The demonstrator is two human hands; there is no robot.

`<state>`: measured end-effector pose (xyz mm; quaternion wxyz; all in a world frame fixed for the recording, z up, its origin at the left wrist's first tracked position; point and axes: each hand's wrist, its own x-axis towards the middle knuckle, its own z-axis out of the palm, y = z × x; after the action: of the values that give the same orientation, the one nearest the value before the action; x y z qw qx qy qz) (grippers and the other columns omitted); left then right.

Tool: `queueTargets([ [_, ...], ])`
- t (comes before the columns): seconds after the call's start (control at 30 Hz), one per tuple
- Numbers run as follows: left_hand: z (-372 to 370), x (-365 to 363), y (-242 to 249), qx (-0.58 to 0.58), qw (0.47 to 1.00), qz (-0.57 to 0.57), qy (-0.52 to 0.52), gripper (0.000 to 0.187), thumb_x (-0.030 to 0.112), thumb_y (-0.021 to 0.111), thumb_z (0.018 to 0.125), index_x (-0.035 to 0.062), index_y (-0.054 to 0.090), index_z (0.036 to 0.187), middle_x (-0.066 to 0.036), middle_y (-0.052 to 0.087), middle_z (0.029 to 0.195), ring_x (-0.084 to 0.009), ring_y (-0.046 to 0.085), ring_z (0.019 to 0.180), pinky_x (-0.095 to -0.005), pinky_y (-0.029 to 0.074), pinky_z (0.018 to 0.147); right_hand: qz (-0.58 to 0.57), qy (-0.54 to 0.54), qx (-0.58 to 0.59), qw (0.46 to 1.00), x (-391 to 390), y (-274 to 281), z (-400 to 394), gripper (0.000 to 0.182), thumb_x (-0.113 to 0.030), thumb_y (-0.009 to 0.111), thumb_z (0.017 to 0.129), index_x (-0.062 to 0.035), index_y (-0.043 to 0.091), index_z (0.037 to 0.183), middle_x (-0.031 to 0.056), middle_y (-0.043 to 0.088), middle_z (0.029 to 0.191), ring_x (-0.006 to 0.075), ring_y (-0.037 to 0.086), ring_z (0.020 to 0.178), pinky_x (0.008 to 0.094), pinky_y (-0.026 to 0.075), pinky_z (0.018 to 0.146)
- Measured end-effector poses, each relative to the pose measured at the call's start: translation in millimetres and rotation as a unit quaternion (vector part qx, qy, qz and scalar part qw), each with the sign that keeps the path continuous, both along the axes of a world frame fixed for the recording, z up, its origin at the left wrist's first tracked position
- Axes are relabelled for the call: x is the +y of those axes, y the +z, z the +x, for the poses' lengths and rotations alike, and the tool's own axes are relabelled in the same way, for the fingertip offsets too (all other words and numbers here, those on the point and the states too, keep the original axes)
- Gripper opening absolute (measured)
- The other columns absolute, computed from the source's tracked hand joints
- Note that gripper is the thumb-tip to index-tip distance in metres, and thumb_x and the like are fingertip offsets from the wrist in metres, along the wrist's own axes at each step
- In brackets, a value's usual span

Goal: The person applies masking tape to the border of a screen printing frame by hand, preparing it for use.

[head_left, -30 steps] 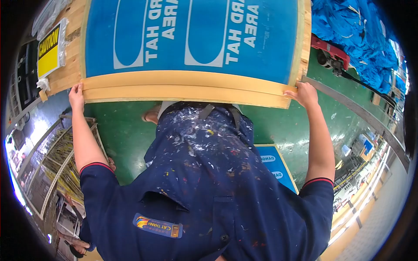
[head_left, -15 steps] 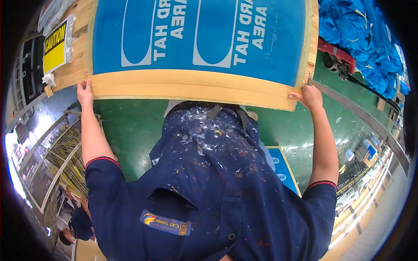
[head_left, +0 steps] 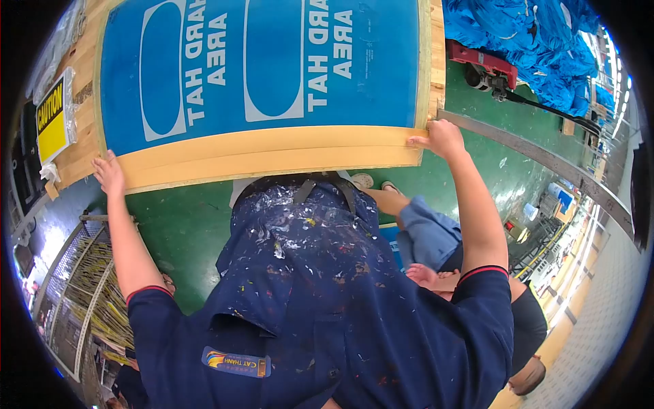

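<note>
A screen printing frame [head_left: 272, 159] with blue mesh and mirrored "HARD HAT AREA" stencils [head_left: 272, 82] lies before me, its near edge covered in tan tape. My left hand [head_left: 110, 175] is at the near left corner, fingers spread and fingertips touching the edge. At the near right corner, my right hand [head_left: 443, 138] grips the frame, thumb on the taped face and fingers curled at the side. The underside of the frame is hidden.
Under the frame is a wooden table [head_left: 80, 146] bearing a yellow CAUTION sign [head_left: 53, 123]. A metal bar [head_left: 538, 163] runs off to the right. Blue material [head_left: 524, 41] is heaped behind a red device [head_left: 480, 66]. Another person [head_left: 436, 232] is close on my right; a wire rack [head_left: 82, 293] stands left.
My view has shifted, and the frame now sits tilted and further left. My left hand's fingers have spread at the corner. Another person has come into view at my right.
</note>
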<state>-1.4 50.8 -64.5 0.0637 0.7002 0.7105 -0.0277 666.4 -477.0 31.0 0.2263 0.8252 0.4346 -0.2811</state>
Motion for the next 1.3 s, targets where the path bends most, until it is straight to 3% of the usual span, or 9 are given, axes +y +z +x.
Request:
queueTargets([
  [0.07, 28, -15, -30, 0.063, 0.975, 0.179, -0.112, 0.075, 0.053, 0.036, 0.111, 0.0027, 0.026, 0.166, -0.02, 0.019, 0.174, -0.0422, 0.015, 0.16, -0.0559, 0.014, 0.129, -0.005, -0.013, 0.011, 1.0, 3, 9, -2, 0.09, -0.087, 0.067, 0.073, 0.0017, 0.074, 0.085, 0.0215, 0.075, 0.086, 0.04, 0.074, 0.087, 0.0511, 0.059, 0.078],
  [0.13, 155, -96, 11, -0.139, 0.906, 0.191, -0.352, 0.07, 0.042, 0.048, 0.11, 0.0016, 0.03, 0.164, -0.02, 0.025, 0.172, -0.0418, 0.017, 0.16, -0.0537, 0.012, 0.13, 0.026, -0.007, 0.036, 0.999, -10, -3, 7, 0.085, -0.083, 0.067, 0.079, 0.0017, 0.073, 0.089, 0.0233, 0.075, 0.087, 0.0401, 0.073, 0.089, 0.0509, 0.058, 0.081],
  [0.2, 261, -195, 39, -0.23, 0.874, -0.013, -0.428, 0.072, 0.027, 0.065, 0.099, 0.0068, 0.037, 0.162, -0.018, 0.028, 0.172, -0.0397, 0.016, 0.161, -0.0554, 0.01, 0.13, 0.043, -0.006, 0.069, 0.997, -21, -7, 15, 0.076, -0.075, 0.066, 0.086, 0.0006, 0.072, 0.092, 0.0239, 0.074, 0.089, 0.0402, 0.073, 0.091, 0.0506, 0.058, 0.082],
  [0.4, 464, -414, 29, -0.16, 0.661, -0.102, -0.726, 0.093, 0.062, 0.057, 0.094, 0.0035, 0.034, 0.163, -0.01, 0.023, 0.175, -0.0291, 0.015, 0.163, -0.0621, 0.0, 0.128, 0.195, -0.008, 0.158, 0.968, -45, -5, 34, 0.039, -0.043, 0.064, 0.099, -0.0046, 0.071, 0.096, 0.0196, 0.074, 0.087, 0.0386, 0.072, 0.09, 0.0499, 0.057, 0.081],
  [0.63, 526, -456, 37, -0.148, 0.699, -0.117, -0.69, 0.102, 0.069, 0.058, 0.091, 0.0081, 0.027, 0.167, -0.004, 0.01, 0.178, -0.035, 0.005, 0.163, -0.0873, -0.002, 0.111, 0.273, -0.029, 0.159, 0.948, -58, -9, 36, 0.026, -0.032, 0.063, 0.098, -0.0069, 0.072, 0.098, 0.0165, 0.073, 0.083, 0.0386, 0.071, 0.083, 0.0501, 0.056, 0.075],
  [0.87, 532, -461, 40, -0.099, 0.714, -0.124, -0.682, 0.102, 0.073, 0.055, 0.091, 0.0141, 0.024, 0.169, 0.003, 0.003, 0.178, -0.0401, -0.004, 0.162, -0.0904, -0.002, 0.108, 0.265, -0.136, 0.212, 0.931, -65, -10, 33, 0.021, -0.024, 0.066, 0.097, -0.0054, 0.074, 0.102, 0.0183, 0.071, 0.083, 0.0363, 0.068, 0.075, 0.0426, 0.053, 0.069],
  [1.03, 533, -462, 39, -0.105, 0.717, -0.119, -0.678, 0.101, 0.073, 0.057, 0.091, 0.0148, 0.027, 0.168, 0.003, 0.004, 0.178, -0.0396, -0.003, 0.162, -0.0915, 0.0, 0.106, 0.439, -0.428, 0.262, 0.745, -151, -67, 5, 0.024, -0.023, 0.063, 0.103, -0.004, 0.074, 0.112, 0.0177, 0.074, 0.094, 0.0242, 0.071, 0.083, 0.0353, 0.054, 0.079],
  [1.13, 532, -463, 41, -0.126, 0.714, -0.121, -0.678, 0.097, 0.071, 0.057, 0.091, 0.0161, 0.032, 0.166, 0.001, 0.006, 0.178, -0.0373, -0.002, 0.163, -0.0894, 0.0, 0.11, 0.388, -0.464, 0.171, 0.778, -218, -73, -39, 0.025, -0.022, 0.061, 0.105, -0.0006, 0.073, 0.112, 0.0136, 0.074, 0.094, 0.0183, 0.068, 0.085, 0.0328, 0.053, 0.081],
  [1.3, 538, -496, 40, -0.086, 0.515, -0.14, -0.841, 0.078, 0.063, 0.057, 0.094, 0.0178, 0.049, 0.157, -0.005, 0.036, 0.17, -0.0307, 0.016, 0.162, -0.07, 0.007, 0.127, 0.408, -0.536, 0.117, 0.73, -253, -87, -111, 0.027, -0.02, 0.058, 0.108, 0.0026, 0.072, 0.111, 0.0095, 0.074, 0.096, 0.0152, 0.065, 0.09, 0.0319, 0.052, 0.084],
])
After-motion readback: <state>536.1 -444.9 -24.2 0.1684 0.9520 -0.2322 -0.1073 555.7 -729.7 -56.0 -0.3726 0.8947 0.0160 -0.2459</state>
